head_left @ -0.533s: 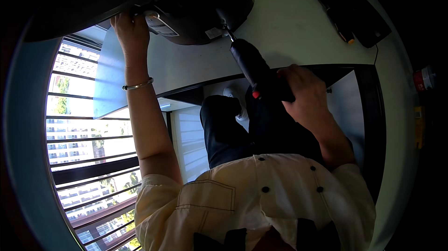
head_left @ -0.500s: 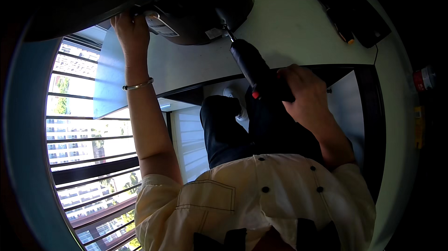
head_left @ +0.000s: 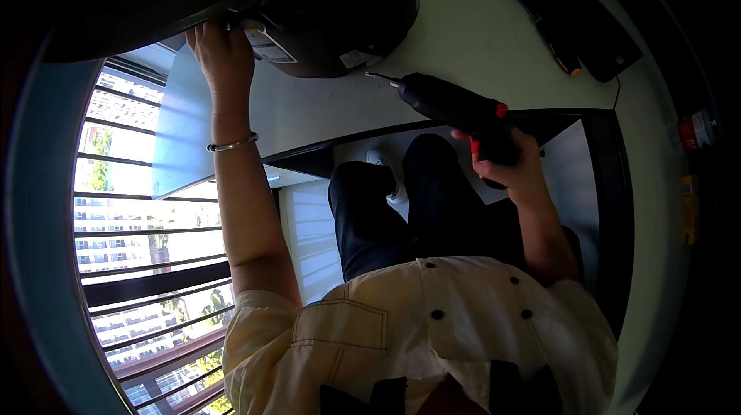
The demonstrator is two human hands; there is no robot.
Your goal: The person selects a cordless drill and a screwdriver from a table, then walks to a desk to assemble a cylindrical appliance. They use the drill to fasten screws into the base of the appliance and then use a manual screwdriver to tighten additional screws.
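A large black rounded housing [head_left: 340, 21] with pale labels stands at the far left of the desk. At its near edge my left hand [head_left: 222, 48] is closed, the fingers curled against it and the fingertips lost in shadow. My right hand [head_left: 513, 164] is wrapped round the grip of a black and red cordless screwdriver [head_left: 451, 98], over the front edge of the desk. Its metal bit [head_left: 382, 77] points left and lies a little apart from the housing.
An open black tool case [head_left: 571, 21] with orange and red pieces lies at the far right of the pale desk [head_left: 478, 44]. A window with dark bars [head_left: 147, 222] is on the left. My knees [head_left: 363, 214] are under the desk edge.
My right hand has drawn the screwdriver back from the housing and turned it, so the bit now points more to the left. My left hand has stayed nearly in place.
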